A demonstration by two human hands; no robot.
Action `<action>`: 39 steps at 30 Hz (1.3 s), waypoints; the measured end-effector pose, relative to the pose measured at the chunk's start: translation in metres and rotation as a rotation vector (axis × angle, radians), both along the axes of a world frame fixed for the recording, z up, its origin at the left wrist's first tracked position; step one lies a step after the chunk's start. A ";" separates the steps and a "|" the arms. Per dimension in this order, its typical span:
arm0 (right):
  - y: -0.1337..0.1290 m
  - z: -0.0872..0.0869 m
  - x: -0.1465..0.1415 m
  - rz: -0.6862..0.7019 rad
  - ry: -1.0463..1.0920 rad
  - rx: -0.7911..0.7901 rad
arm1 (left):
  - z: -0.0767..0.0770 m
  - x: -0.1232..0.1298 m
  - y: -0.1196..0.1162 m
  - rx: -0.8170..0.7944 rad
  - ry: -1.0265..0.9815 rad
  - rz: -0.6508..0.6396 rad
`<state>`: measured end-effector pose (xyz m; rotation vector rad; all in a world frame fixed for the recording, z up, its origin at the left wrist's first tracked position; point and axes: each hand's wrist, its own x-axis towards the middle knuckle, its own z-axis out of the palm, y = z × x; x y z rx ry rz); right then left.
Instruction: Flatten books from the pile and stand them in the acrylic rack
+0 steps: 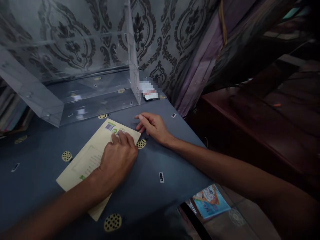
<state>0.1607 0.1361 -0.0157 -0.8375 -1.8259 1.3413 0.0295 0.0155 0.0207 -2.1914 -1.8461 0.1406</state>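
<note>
A thin, pale yellow book (86,150) lies slanted on the table, with a barcode, a green round mark and a printed block of text on its upward face. My left hand (120,151) rests on top of it with slightly bent fingers, covering part of the print near the far right corner. Just beyond that corner, my right hand (153,126) lies on the tablecloth, holding nothing, its fingers loosely bent and apart. Whether its fingertips touch the book's edge I cannot tell.
A clear acrylic stand (135,71) occupies the back of the blue tablecloth (145,193). Several books (15,110) are stacked at left. A blurred-out item (150,90) lies beside the stand. Below the right table edge are a blue printed packet (211,201) and dark red furniture (250,123).
</note>
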 end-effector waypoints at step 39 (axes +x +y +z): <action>-0.003 0.007 0.011 -0.085 -0.026 0.226 | 0.020 0.010 0.002 -0.223 0.137 0.050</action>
